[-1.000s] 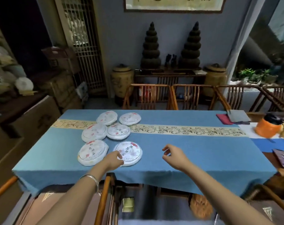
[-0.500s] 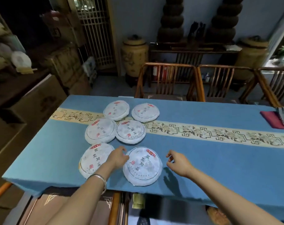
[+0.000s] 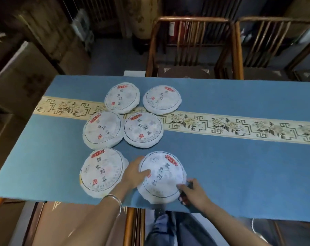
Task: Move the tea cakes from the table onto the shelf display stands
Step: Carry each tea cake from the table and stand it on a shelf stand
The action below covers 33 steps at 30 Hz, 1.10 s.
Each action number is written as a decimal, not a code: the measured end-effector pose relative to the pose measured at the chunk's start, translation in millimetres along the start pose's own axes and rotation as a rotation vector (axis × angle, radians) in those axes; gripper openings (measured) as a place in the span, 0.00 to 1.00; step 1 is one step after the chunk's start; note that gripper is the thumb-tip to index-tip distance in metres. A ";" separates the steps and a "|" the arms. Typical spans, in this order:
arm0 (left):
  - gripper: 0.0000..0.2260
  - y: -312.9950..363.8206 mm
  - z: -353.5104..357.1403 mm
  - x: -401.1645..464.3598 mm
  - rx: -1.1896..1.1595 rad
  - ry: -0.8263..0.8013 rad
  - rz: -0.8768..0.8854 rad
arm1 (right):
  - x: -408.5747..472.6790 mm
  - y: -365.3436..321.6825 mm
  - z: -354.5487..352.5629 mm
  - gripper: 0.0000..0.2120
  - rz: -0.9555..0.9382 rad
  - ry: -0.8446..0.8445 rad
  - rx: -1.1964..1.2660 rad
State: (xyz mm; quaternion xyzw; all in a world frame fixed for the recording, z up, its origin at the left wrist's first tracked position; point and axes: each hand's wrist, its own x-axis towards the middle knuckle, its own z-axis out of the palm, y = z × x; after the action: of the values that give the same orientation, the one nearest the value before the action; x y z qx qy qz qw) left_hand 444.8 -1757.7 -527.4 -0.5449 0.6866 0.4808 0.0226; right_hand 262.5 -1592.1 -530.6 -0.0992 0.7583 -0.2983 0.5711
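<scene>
The left hand (image 3: 132, 173) lays its thumb on top of the nearest tea cake (image 3: 162, 176) at its left rim; the right hand (image 3: 193, 192) curls its fingers at the lower right rim. The cake lies low in the frame's centre on the blue table (image 3: 239, 166). It is likely dense and stiff under thin paper, best gripped at opposite edges.

A blue-clothed table (image 3: 239, 166) with a patterned runner (image 3: 230, 126) carries six tea cakes (image 3: 142, 129).

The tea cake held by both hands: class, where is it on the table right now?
In the head view, the tea cake lies at the table's near edge, right of another cake, between the left hand and right hand.
</scene>
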 end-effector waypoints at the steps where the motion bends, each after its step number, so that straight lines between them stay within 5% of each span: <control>1: 0.32 0.5 3.2 1.4 -0.021 -0.009 -0.004 | -0.3 -1.1 0.0 0.18 0.042 -0.036 0.117; 5: 0.41 5.8 11.8 -0.2 -0.150 -0.051 -0.102 | -1.1 -3.1 -7.2 0.19 0.127 -0.150 0.309; 9: 0.24 0.0 28.3 -9.3 -0.360 0.010 -0.119 | 1.5 -2.2 -12.1 0.18 0.150 -0.204 0.518; 13: 0.22 1.7 48.2 -25.3 -0.542 0.058 -0.184 | 5.1 -11.9 -21.8 0.20 0.119 -0.208 0.734; 20: 0.24 36.3 45.9 -40.8 -0.828 0.266 -0.186 | 4.1 -62.0 -37.7 0.17 -0.039 -0.286 0.685; 33: 0.28 83.5 -16.1 -80.2 -1.118 0.600 0.019 | -20.8 -167.1 -24.5 0.26 -0.404 -0.566 0.451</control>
State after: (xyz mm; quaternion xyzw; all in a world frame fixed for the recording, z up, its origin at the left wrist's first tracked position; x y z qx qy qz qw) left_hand 420.9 -1715.2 -421.2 -0.5793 0.3128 0.5932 -0.4633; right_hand 214.8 -1707.6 -415.2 -0.1965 0.4520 -0.5241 0.6946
